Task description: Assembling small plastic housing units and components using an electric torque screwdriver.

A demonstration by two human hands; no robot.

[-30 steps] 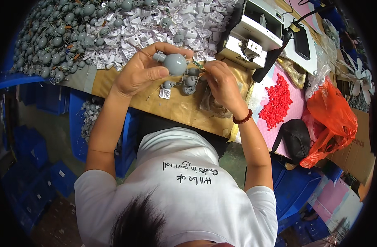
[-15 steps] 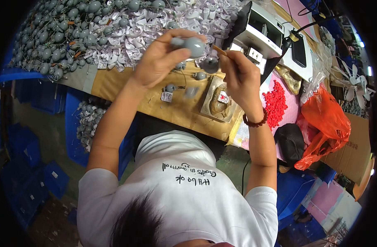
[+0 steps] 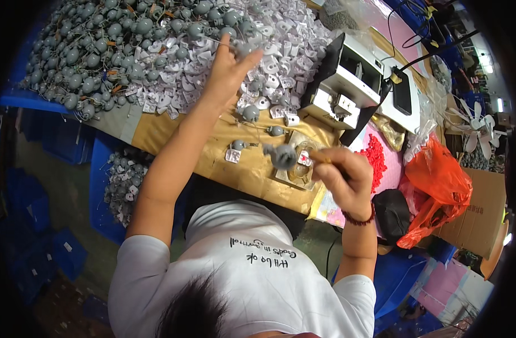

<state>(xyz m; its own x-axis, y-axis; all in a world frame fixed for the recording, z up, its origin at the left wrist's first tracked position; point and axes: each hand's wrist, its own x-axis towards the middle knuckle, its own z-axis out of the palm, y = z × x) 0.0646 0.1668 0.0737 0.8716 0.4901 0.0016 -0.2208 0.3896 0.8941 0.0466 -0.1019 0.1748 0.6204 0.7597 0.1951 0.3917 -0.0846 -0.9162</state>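
My left hand [image 3: 232, 70] reaches over the heap of small white plastic parts [image 3: 283, 62], fingers spread. A blurred grey ball part [image 3: 248, 48] is just beyond its thumb, seemingly not gripped. My right hand [image 3: 348, 177] pinches a thin tan stick [image 3: 321, 158], low over the table. Beside the stick's end hangs a motion-smeared grey round part [image 3: 284, 156]; what it hangs from cannot be made out. Under it lies a square block with a round recess [image 3: 294, 179], and a white piece with red spots [image 3: 304, 159] sits there.
A mound of grey ball parts with wires [image 3: 83, 62] fills the far left. A white device [image 3: 348, 84] stands right of the white heap. Red small parts [image 3: 374, 160], a black pouch [image 3: 392, 213] and an orange plastic bag [image 3: 441, 174] lie right. A blue bin [image 3: 100, 197] stands below the table edge.
My left hand has moved away to the heap and its grey ball part is out of its grip. My right hand has come down toward the block with the stick and a grey part.
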